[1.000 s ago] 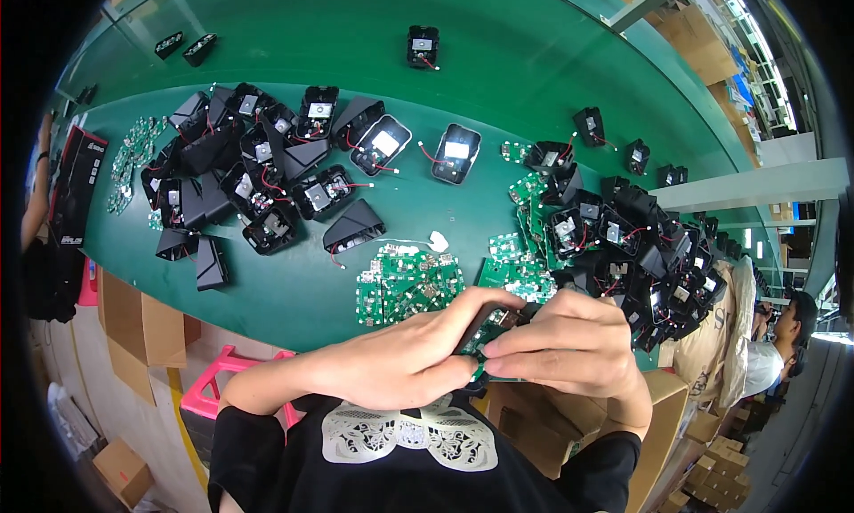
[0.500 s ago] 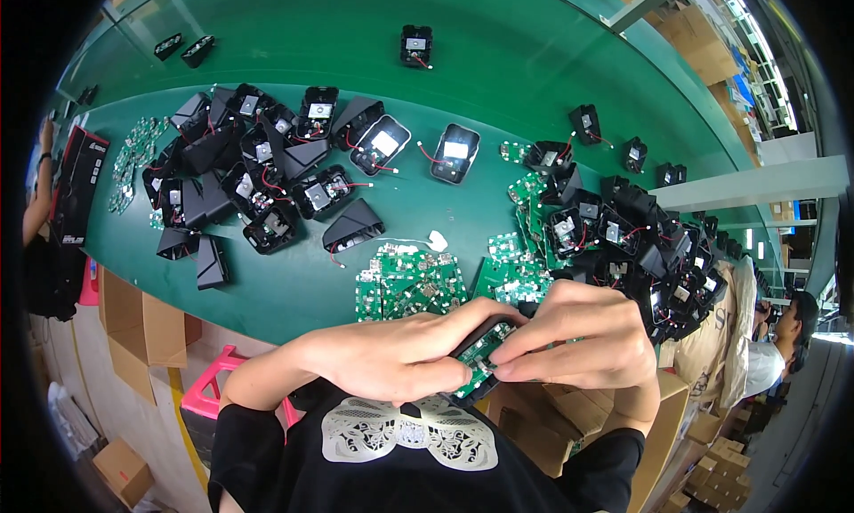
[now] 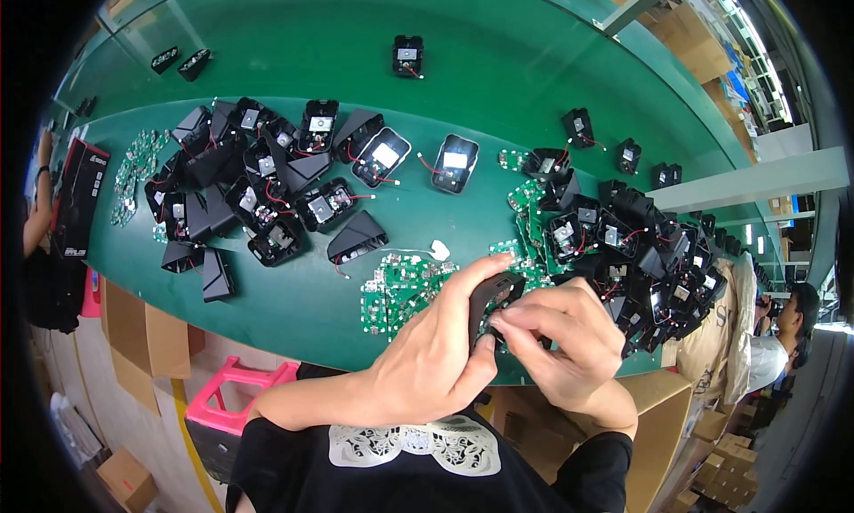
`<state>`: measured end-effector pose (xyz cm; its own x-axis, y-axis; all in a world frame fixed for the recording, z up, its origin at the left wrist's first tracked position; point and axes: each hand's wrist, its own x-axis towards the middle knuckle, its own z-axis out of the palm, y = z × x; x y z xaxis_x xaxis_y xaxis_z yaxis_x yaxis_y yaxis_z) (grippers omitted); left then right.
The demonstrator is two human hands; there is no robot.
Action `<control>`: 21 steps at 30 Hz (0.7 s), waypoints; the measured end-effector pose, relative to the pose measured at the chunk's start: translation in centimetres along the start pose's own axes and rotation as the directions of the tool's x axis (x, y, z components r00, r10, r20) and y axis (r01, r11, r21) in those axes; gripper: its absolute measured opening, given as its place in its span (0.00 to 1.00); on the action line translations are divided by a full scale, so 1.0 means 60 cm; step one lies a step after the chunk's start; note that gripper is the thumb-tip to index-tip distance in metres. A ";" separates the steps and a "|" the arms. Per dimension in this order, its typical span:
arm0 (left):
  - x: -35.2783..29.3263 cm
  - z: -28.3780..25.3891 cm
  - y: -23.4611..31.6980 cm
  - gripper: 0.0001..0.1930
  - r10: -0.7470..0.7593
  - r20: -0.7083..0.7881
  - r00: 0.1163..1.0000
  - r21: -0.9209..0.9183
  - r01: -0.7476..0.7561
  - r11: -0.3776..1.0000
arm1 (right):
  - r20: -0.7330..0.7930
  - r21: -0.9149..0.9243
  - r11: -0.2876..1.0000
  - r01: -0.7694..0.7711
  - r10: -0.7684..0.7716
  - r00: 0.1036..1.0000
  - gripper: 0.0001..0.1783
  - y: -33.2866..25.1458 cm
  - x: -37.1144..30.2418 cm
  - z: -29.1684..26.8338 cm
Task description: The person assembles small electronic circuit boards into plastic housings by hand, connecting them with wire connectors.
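Observation:
A black plastic housing (image 3: 481,314) is held up on its side above the near edge of the table. My left hand (image 3: 436,353) wraps round it, with the thumb along its near side. The fingers of my right hand (image 3: 565,339) are pinched together at the housing's open face; what they grip there is hidden. Only a sliver of the circuit board inside the housing shows between my fingers. Just beyond my left hand lies a group of green circuit boards (image 3: 391,290). More green boards (image 3: 531,219) lie past my right hand.
Black housings with red wires form a heap (image 3: 267,170) at the left and another pile (image 3: 640,255) at the right. Two opened housings stand mid-table, one with a white label (image 3: 455,161). A pink stool (image 3: 222,393) and cardboard boxes (image 3: 147,322) stand below the table's edge.
Both hands have lifted and turned the housing from lying nearly flat, board upward, to standing on its side. My right fingers stay at its open face.

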<state>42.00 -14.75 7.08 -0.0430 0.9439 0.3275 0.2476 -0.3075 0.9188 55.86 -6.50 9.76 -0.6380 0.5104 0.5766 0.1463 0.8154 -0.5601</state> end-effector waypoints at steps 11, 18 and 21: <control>-0.005 0.007 -0.015 0.30 0.041 -0.142 0.989 0.053 -0.034 0.998 | 0.070 -0.304 0.949 0.084 -0.065 0.995 0.17 -0.015 -0.015 0.018; -0.012 0.014 -0.036 0.34 0.236 -0.185 0.954 0.246 -0.188 0.951 | 0.197 0.220 0.840 -0.495 0.459 0.866 0.11 -0.025 0.011 -0.001; -0.012 0.010 -0.038 0.34 0.247 -0.199 0.948 0.261 -0.191 0.946 | 0.186 0.304 0.771 -0.559 0.528 0.829 0.10 -0.025 0.014 0.005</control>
<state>42.06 -14.65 4.62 -0.1725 0.7954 0.5810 0.4956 -0.4397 0.7491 54.89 -7.35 10.92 -0.5924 0.8024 0.0718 0.2399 0.2607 -0.9351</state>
